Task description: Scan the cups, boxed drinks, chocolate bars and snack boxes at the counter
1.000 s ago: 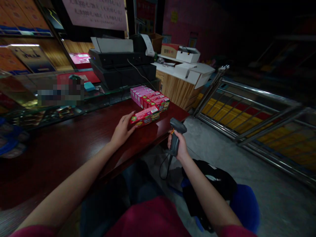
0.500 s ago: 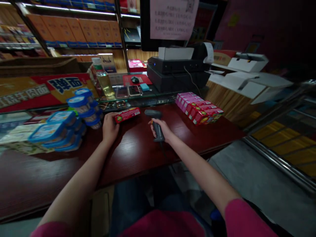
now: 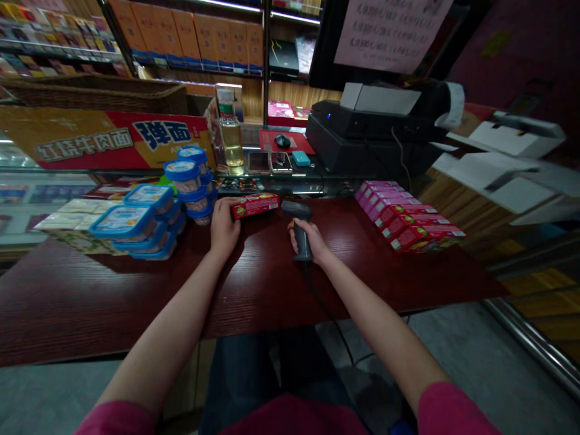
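Here the left hand [image 3: 224, 226] pinches a red box [image 3: 255, 205] — right hand [image 3: 308, 238] fingers wrapped tight round the scanner [image 3: 299, 226].

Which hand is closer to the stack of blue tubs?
The left. The left hand rests on a red box just right of the blue tubs; the right hand, gripping the scanner, sits farther right.
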{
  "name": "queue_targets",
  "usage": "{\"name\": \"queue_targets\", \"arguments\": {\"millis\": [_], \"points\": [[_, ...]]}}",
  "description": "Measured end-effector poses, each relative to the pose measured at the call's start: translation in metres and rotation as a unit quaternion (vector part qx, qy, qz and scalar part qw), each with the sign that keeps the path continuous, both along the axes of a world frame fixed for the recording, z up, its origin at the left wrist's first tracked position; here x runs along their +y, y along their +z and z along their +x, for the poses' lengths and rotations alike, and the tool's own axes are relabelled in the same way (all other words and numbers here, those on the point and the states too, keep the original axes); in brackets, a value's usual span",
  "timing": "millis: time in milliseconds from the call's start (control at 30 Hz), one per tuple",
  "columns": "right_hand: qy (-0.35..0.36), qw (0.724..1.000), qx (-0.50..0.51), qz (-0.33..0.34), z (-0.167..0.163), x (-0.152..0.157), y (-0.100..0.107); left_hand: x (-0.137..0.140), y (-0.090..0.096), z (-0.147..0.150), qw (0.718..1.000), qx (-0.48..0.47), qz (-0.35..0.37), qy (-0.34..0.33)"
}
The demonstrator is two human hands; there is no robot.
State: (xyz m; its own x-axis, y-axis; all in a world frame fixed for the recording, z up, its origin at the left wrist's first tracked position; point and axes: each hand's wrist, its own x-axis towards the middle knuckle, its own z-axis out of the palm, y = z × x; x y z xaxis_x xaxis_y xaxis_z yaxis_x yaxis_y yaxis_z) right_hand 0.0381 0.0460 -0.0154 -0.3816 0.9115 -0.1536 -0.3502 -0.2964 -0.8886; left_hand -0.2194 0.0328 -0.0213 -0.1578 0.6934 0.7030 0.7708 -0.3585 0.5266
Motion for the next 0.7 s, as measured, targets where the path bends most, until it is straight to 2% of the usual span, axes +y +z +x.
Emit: {"name": "queue_targets", "arguments": {"millis": [233,433,600,700], "points": [[-0.009,1.0,-0.007,-0.01,0.0,-0.004,0.004,0.0,0.0,-0.001,1.0,0.001,-0.008,0.005],[-0.035,0.999,0.02,-0.013,0.004,-0.007,0.002,-0.007,0.0,-0.014,0.999,0.017,-0.025,-0.021],[-0.037,0.999,0.033,-0.024,0.005,-0.007,0.002,-0.012,-0.002,-0.025,0.998,0.047,-0.025,0.025],[-0.033,0.999,0.028,-0.021,0.004,-0.007,0.003,-0.017,0.003,-0.016,0.993,0.11,-0.002,0.051]]}}
